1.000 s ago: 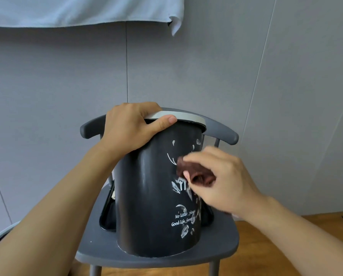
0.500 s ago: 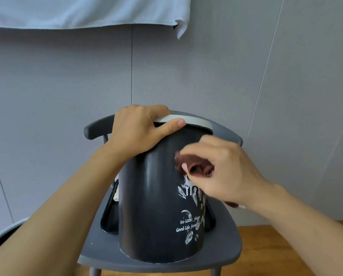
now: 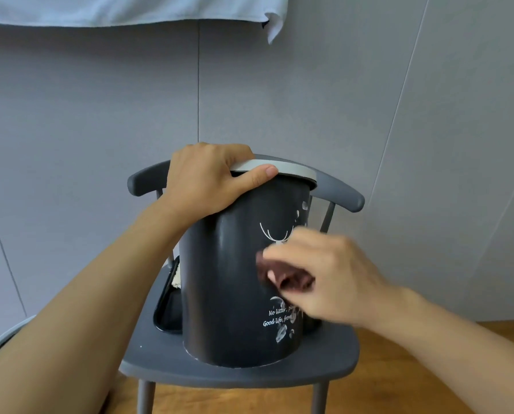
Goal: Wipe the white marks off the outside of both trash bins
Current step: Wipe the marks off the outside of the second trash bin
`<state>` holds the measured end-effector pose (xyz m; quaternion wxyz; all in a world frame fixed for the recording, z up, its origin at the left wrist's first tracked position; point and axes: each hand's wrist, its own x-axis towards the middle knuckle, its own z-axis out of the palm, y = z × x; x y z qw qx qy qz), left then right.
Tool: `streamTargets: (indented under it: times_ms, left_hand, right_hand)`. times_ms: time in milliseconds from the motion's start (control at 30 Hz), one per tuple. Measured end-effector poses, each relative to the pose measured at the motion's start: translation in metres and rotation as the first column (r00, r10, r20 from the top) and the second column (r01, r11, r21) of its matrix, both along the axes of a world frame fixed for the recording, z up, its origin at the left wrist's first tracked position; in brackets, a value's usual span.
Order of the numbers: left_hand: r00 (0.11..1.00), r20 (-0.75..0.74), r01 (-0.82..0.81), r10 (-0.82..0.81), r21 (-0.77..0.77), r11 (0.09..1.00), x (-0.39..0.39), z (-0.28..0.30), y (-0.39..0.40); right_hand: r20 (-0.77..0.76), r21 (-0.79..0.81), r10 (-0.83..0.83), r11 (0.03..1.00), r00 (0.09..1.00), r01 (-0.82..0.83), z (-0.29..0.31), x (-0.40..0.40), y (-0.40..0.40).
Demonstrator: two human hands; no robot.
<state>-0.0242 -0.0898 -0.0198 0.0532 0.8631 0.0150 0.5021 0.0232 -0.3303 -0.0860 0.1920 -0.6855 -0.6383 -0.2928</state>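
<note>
A dark grey trash bin with a pale rim stands on a grey chair. White printed words and white marks show on its right side. My left hand grips the rim at the top, thumb along the front edge. My right hand presses a dark brown cloth against the bin's side, between the curved white lines above and the lettering below. The hand is blurred. Behind the bin, part of a second black container shows on the seat.
A grey panelled wall stands close behind the chair. A pale blue cloth hangs along the top. The floor is wooden. A curved pale object shows at the lower left edge.
My right hand with the cloth has slid down the bin's side from near the rim, uncovering the curved white lines. My left hand has kept its grip on the rim.
</note>
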Motion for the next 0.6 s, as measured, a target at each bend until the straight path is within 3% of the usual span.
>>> streamTargets:
  times_ms: [100,200,400,533,600]
  left_hand:
    - [1.000,0.013,0.014,-0.014,-0.017,1.000,0.001,0.000,0.000]
    - [0.999,0.032,0.026,-0.023,-0.077,0.997,0.004,0.000,0.004]
    - [0.998,0.051,0.032,-0.025,-0.129,0.991,0.011,0.000,0.017]
    - [1.000,0.001,-0.008,0.009,-0.154,0.988,0.018,0.002,0.027]
    - [0.999,-0.030,-0.021,0.017,-0.146,0.989,0.023,0.004,0.030]
  right_hand:
    - [-0.139,0.244,-0.075,0.964,0.987,0.108,0.025,0.013,0.011]
    - [-0.210,0.265,-0.074,0.956,0.975,0.129,0.028,0.017,0.020]
    - [-0.234,0.124,-0.028,0.991,0.972,0.059,-0.002,0.008,0.013]
    - [-0.213,-0.070,0.008,0.997,0.977,-0.024,-0.030,-0.008,0.006]
    - [-0.183,-0.079,-0.010,0.997,0.983,-0.005,-0.032,-0.008,0.008]
